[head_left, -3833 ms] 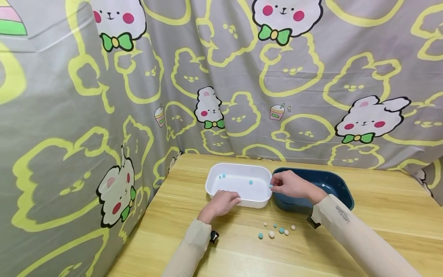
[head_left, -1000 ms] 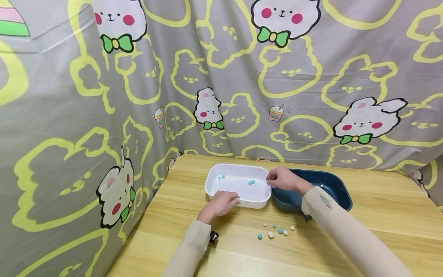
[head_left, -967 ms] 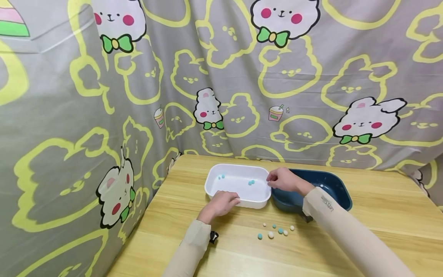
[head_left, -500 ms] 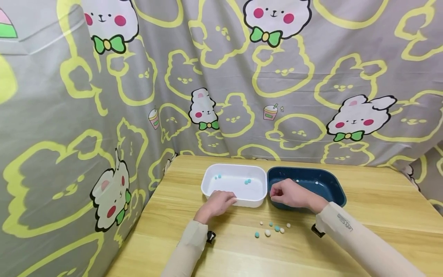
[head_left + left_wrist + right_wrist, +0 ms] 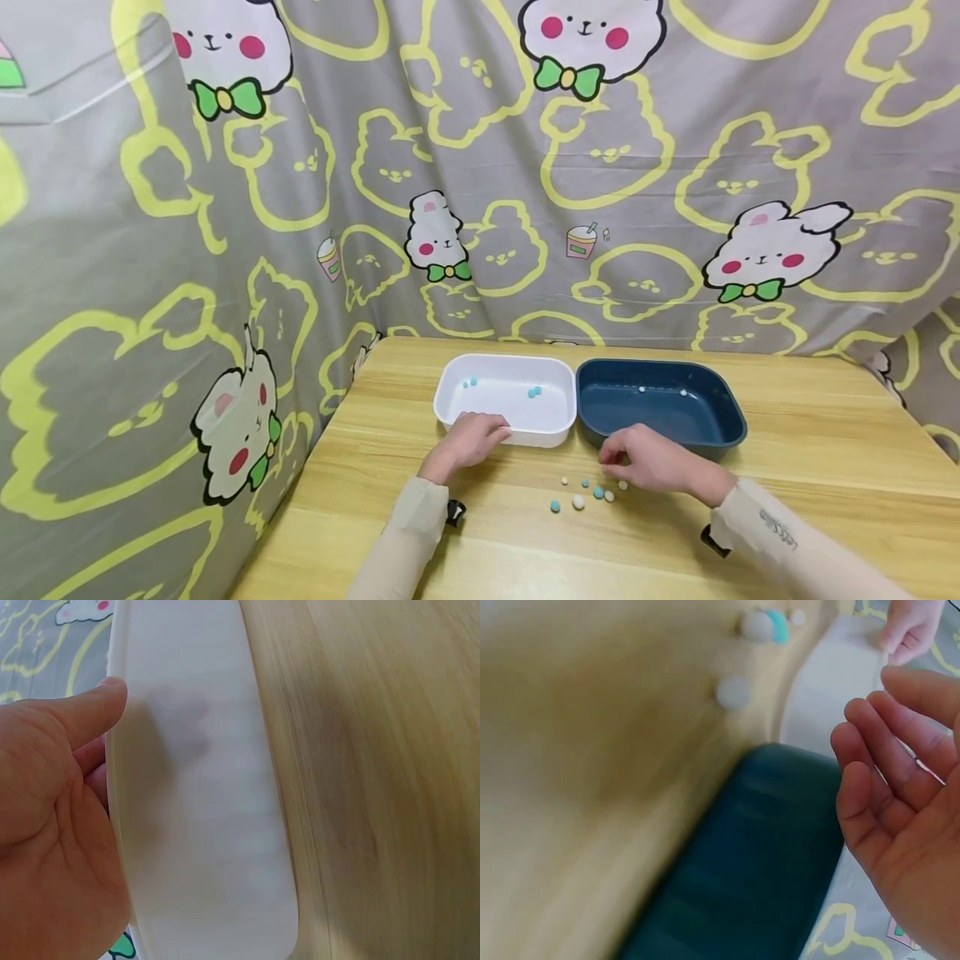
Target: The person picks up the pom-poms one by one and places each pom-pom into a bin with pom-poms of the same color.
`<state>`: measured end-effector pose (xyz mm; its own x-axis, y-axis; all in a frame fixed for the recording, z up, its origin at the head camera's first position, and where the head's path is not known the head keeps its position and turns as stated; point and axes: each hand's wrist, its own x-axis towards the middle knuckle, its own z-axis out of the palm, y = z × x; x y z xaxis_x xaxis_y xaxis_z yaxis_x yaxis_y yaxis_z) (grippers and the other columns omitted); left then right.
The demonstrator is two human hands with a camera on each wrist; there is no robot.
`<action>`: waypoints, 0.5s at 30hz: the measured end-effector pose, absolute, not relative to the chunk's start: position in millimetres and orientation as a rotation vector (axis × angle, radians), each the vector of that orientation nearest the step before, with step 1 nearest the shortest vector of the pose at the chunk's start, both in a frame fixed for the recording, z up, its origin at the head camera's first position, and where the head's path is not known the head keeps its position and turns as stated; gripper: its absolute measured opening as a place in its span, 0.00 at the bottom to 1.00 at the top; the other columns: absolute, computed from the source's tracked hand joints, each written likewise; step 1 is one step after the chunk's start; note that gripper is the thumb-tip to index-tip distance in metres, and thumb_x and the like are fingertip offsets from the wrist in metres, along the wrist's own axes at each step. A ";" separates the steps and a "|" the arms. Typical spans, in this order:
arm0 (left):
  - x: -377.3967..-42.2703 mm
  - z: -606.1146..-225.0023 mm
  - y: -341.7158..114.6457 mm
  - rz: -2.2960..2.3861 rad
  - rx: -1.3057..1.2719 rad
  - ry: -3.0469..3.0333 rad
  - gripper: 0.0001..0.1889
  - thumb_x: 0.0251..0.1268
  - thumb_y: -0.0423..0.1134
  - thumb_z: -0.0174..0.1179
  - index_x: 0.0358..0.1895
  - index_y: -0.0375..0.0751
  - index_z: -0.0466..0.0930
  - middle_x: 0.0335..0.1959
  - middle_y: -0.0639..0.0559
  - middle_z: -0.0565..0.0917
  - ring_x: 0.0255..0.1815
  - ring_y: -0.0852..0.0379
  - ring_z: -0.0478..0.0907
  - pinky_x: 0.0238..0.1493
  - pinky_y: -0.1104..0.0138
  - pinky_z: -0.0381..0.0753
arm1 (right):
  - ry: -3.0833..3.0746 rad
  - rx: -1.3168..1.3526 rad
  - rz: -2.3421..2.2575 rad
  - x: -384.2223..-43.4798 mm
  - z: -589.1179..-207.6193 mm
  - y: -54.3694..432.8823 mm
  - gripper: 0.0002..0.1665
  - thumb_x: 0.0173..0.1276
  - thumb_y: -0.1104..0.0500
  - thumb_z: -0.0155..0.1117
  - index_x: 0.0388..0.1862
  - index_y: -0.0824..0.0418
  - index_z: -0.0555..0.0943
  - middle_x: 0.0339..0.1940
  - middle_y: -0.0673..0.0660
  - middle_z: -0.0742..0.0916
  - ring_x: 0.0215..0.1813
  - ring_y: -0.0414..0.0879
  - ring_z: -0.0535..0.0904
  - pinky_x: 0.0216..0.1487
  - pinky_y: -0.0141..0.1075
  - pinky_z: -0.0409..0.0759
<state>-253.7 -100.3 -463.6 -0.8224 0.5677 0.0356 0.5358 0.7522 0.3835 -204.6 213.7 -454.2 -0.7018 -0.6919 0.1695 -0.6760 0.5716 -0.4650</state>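
My left hand [image 5: 471, 439] holds the near rim of a white plastic tub [image 5: 501, 437]; the left wrist view has the thumb [image 5: 101, 709] at the rim and the other fingers partly hidden behind the wall. Inside the tub lie several small light-blue balls [image 5: 473, 382]. My right hand [image 5: 656, 461] hovers just in front of a dark blue tub [image 5: 675, 429], over the right end of a loose group of white and blue balls. Its fingers are loosely bent with nothing between them in the right wrist view. A white ball [image 5: 623, 485] is close below its fingertips.
Both tubs stand side by side on the wooden table [image 5: 480, 533]. Two white balls [image 5: 683, 392] are in the dark one. Left of my right hand lie a bigger white ball [image 5: 578, 502] and a blue ball [image 5: 555, 506]. A printed curtain [image 5: 510, 167] hangs behind.
The blue ball formerly in my right hand now lies in the white tub. That hand has moved from the tub's right edge across the dark tub toward the loose balls. My left hand stays put.
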 end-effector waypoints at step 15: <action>-252.8 -462.3 -101.3 0.586 0.906 2.869 0.12 0.73 0.47 0.49 0.41 0.50 0.83 0.34 0.64 0.82 0.34 0.64 0.74 0.49 0.61 0.68 | 2.707 -1.211 -0.820 -193.2 -477.5 213.7 0.05 0.59 0.56 0.70 0.34 0.53 0.84 0.32 0.43 0.80 0.34 0.38 0.73 0.36 0.33 0.74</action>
<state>-252.8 -101.3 -462.3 -0.8227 0.5670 0.0412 0.5378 0.7528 0.3797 -193.2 213.7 -477.5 -0.6885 -0.7090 0.1524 -0.6743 0.5486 -0.4942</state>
